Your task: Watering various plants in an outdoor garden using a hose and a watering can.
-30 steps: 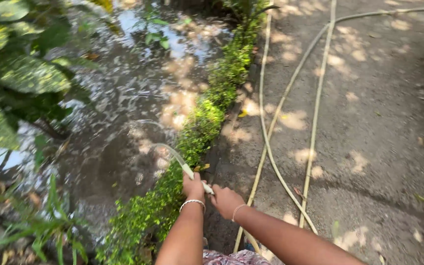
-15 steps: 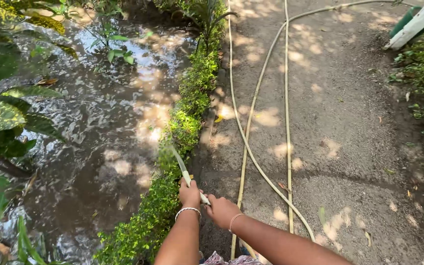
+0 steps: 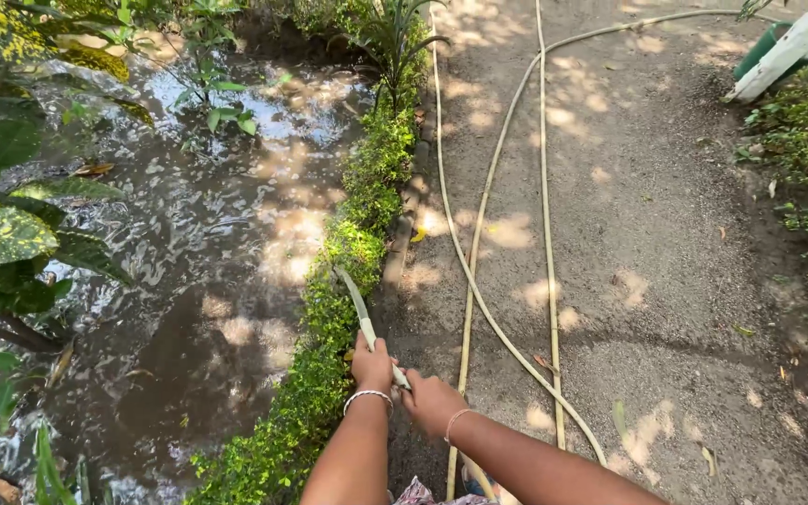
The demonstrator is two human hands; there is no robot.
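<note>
Head cam looks down on both hands clamped around a pale garden hose [image 3: 364,323]. Left hand [image 3: 372,366] is wrapped tight round it, with a silver bangle on that wrist, and right hand [image 3: 430,400] grips it just behind, nearer the body, fingers closed too. The nozzle end sticks out up and left over the low green hedge [image 3: 329,327] that borders the bed. Left of the hedge sits a muddy flooded bed [image 3: 198,243], rippled and sun-dappled, with big speckled leaves [image 3: 2,234] at the far left. On the right runs a dirt path [image 3: 675,243], and long loops of hose line [image 3: 546,206] lie along it, stretching away to the far end.
</note>
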